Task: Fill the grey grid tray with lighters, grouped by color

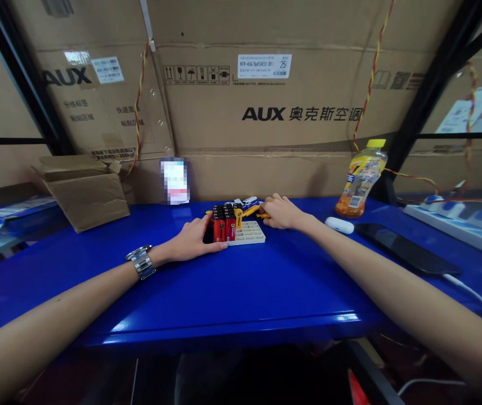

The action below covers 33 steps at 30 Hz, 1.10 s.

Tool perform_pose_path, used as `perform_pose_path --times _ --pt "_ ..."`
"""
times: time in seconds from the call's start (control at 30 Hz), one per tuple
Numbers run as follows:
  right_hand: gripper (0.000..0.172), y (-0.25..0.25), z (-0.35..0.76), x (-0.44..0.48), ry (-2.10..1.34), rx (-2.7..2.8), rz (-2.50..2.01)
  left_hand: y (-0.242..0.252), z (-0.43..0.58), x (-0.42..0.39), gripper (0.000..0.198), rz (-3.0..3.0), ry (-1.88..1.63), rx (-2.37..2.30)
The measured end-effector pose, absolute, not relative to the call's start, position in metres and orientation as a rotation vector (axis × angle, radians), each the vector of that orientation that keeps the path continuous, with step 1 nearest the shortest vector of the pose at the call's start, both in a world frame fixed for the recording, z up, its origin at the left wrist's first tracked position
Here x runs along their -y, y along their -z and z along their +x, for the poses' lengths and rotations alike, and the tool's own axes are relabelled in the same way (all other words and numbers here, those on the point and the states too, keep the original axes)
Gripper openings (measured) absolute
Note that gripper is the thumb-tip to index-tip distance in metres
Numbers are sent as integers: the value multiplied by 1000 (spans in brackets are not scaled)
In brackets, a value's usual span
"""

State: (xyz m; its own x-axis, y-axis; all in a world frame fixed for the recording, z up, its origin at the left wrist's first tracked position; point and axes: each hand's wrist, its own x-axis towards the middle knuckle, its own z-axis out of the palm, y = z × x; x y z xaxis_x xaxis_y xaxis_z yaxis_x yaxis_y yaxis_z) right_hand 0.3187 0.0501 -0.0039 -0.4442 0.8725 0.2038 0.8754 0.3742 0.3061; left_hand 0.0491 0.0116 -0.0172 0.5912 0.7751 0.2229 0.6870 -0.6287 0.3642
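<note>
A pale compartment tray (251, 232) lies on the blue table, its right-hand slots bare. Upright red batteries with dark tops (224, 228) crowd its left end, with a yellow battery (238, 218) beside them. My left hand (192, 239) is closed around that left end, thumb along the front and fingers behind, partly hidden by the batteries. Behind the tray, loose yellow batteries (251, 210) lie in a small pile with white and blue pieces. My right hand (282, 212) is at the right of this pile, fingers bent down and closed on a yellow battery (262, 216).
An open cardboard box (86, 194) stands at the left and a lit, blurred screen (175, 181) leans at the back. To the right are a drink bottle (360, 179), a white case (339, 225), a black phone (405, 247) on a cable, and a power strip (456, 230).
</note>
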Motion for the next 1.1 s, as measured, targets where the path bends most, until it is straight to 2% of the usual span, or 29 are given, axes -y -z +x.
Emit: perform_pose_path --times 0.1,0.23,0.43,0.6,0.7,0.83,1.1 --pt "24 5 320 -51 565 2607 -1646 19 48 -13 82 2591 -542 -1187" --pt "21 7 325 -58 349 2589 -1615 18 48 -12 82 2587 -546 -1178" --pt "7 6 323 -61 -190 2246 -1164 17 49 -10 78 2583 -565 -1161" --pt "31 4 312 -60 -565 1883 -1002 16 50 -10 82 2583 -538 -1180" --pt "45 3 308 -56 -595 1772 -1024 15 50 -10 85 2584 -526 -1191" --pt "52 0 303 -46 -659 1640 -1041 16 49 -10 85 2595 -523 -1202" --pt "38 0 297 -41 -475 1622 -1127 15 50 -9 85 2584 -521 -1208"
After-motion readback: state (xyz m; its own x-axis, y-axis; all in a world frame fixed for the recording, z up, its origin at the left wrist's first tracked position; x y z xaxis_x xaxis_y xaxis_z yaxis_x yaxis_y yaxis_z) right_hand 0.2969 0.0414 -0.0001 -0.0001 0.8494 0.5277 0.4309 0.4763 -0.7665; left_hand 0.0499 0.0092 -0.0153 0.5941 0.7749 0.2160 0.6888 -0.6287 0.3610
